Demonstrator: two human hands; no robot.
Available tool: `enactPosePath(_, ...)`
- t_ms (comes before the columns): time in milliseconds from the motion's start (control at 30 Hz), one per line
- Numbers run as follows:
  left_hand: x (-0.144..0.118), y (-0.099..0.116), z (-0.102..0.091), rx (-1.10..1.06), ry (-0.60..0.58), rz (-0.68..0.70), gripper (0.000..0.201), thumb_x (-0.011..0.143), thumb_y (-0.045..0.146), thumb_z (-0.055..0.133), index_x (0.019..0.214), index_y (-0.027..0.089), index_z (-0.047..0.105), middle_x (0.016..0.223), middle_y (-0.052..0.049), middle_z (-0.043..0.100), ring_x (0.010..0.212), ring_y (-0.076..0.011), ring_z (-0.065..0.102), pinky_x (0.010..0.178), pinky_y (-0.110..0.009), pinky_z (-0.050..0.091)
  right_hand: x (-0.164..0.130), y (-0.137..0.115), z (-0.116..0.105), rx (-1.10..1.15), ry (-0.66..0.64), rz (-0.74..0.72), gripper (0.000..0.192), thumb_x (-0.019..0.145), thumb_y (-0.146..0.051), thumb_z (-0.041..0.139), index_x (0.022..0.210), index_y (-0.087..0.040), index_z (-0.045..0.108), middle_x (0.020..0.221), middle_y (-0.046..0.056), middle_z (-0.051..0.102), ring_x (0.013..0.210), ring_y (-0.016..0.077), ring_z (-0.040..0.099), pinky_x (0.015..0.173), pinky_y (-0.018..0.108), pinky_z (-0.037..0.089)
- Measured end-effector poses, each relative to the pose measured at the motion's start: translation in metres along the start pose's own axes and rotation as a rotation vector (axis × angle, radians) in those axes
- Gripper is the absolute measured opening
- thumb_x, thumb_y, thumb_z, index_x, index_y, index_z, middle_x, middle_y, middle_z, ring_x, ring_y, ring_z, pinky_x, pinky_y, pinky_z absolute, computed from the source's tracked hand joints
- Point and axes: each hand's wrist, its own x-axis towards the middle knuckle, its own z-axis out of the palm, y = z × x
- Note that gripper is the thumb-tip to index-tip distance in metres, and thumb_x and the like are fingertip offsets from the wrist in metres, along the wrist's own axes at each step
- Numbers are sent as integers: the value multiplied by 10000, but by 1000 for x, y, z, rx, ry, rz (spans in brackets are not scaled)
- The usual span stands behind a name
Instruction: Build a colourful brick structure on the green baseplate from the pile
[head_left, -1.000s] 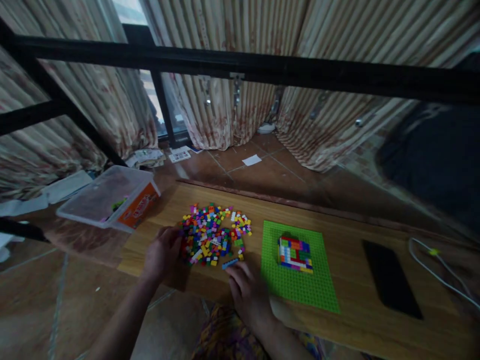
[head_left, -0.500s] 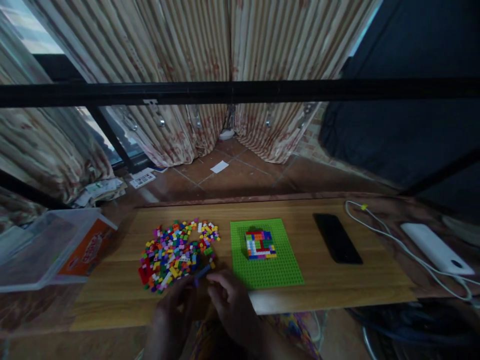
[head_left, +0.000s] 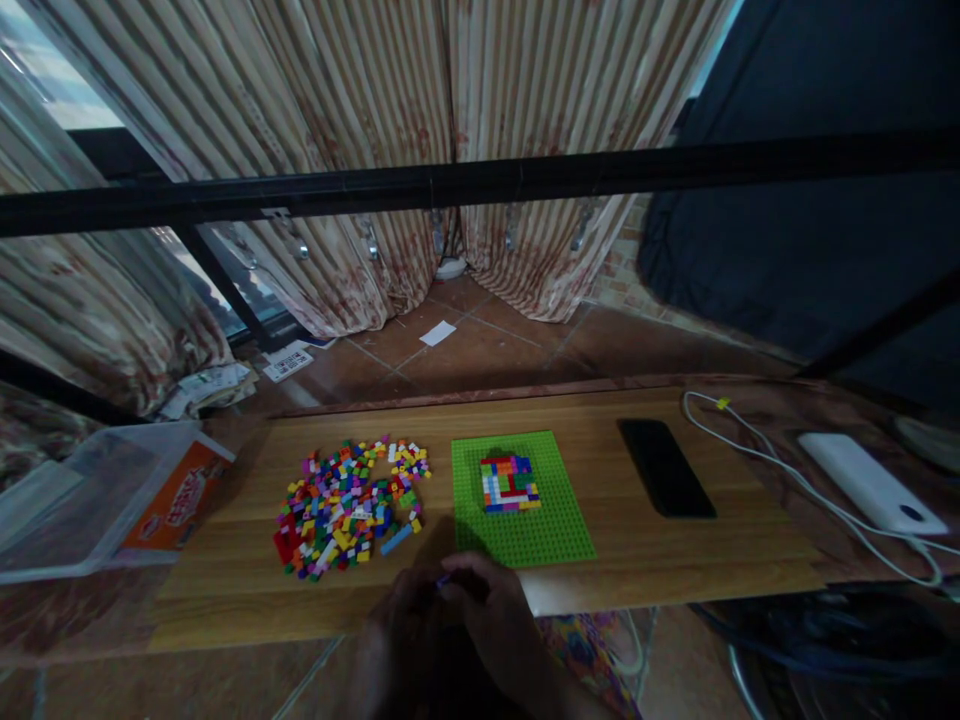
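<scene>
My left hand (head_left: 397, 625) and my right hand (head_left: 491, 620) meet at the near edge of the wooden board (head_left: 675, 560), fingertips pinched together on a small brick (head_left: 442, 580) that is mostly hidden. Just beyond them lies a heap of small coloured bricks (head_left: 345, 505), with a long blue brick (head_left: 395, 540) at its near side. To the right of the heap sits a green baseplate (head_left: 551, 525) carrying a low multicoloured brick build (head_left: 508, 484).
A black phone (head_left: 664, 467) lies right of the baseplate. A white power bank (head_left: 870, 482) and its white cable (head_left: 757, 450) are at the far right. A clear plastic bin (head_left: 90, 500) with an orange label stands left. A black bar (head_left: 480, 180) crosses overhead.
The view swung right and settled. My left hand left the heap and joined my right hand at the board's near edge; both drew back toward me, pinched on a small piece.
</scene>
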Motion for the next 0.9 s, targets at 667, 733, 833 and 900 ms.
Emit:
enactPosePath(667,50,38,40,86,-19,170,343,858,229,477,1188,233,571,1129,-66,645,992,-171,629,883,-332,532,55,-14,-121,-299,231,-348,225,856,-361,602,1028,-247,690,983,36,677,889,188,624,787,301,479)
enactPosePath(733,64,42,40,196,11,266,365,859,212,472,1215,218,555,1217,-86,598,1126,-198,570,975,-379,489,82,-8,-138,-276,261,-341,235,838,-382,614,996,-231,699,1000,52,678,912,205,624,799,322,479)
enactPosePath(833,85,44,43,354,0,355,414,847,193,478,1258,186,530,1297,-115,539,1202,-235,512,1016,-432,456,112,5,-150,-262,202,-328,235,816,-391,633,964,-227,710,1003,55,682,926,212,625,847,350,472)
enactPosePath(900,95,44,47,427,-22,373,441,847,193,480,1286,172,512,1331,-130,511,1212,-255,496,1005,-450,459,123,10,-151,-267,144,-325,229,808,-387,640,964,-236,715,1003,46,684,936,209,623,866,354,466)
